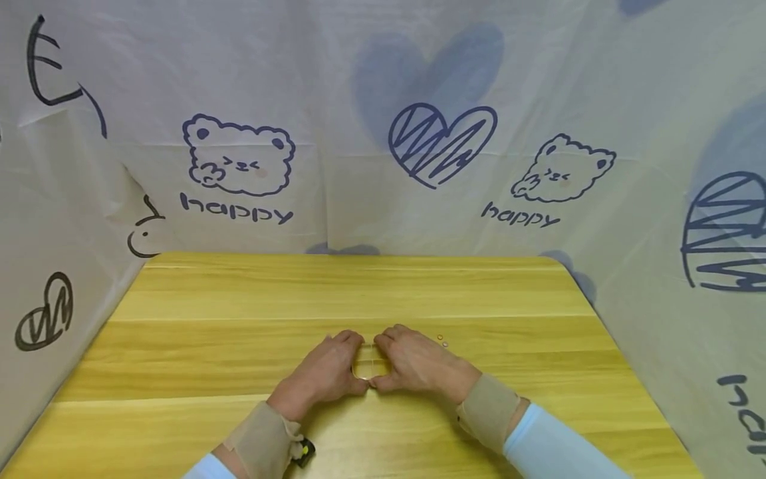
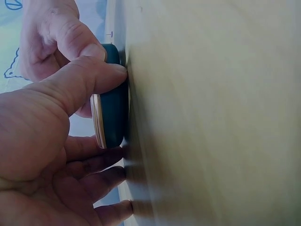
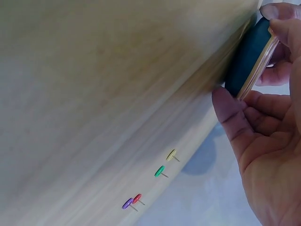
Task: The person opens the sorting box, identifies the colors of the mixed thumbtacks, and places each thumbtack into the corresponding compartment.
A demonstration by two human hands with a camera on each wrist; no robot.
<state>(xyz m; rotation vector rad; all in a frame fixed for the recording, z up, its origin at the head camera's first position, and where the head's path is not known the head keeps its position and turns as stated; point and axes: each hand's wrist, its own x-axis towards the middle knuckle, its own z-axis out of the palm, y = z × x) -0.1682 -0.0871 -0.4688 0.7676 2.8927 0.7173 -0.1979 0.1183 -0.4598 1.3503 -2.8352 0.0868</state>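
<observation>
Left grip [image 1: 328,369]: pinching the teal-sided case [image 2: 115,108] at its left end, thumb on the near side, fingers to the far side.
Right grip [image 1: 419,362]: the same pinch at the right end, likely so neither end swings.
Teal-sided case: between my two grips, seemingly flat on the surface [image 1: 239,286], which probably bears its weight.
Pins: yellow pin [image 3: 171,155], green pin [image 3: 160,171], red pin [image 3: 137,198] and purple pin [image 3: 127,203] lie beyond my right grip, perhaps so no point pricks me.
</observation>
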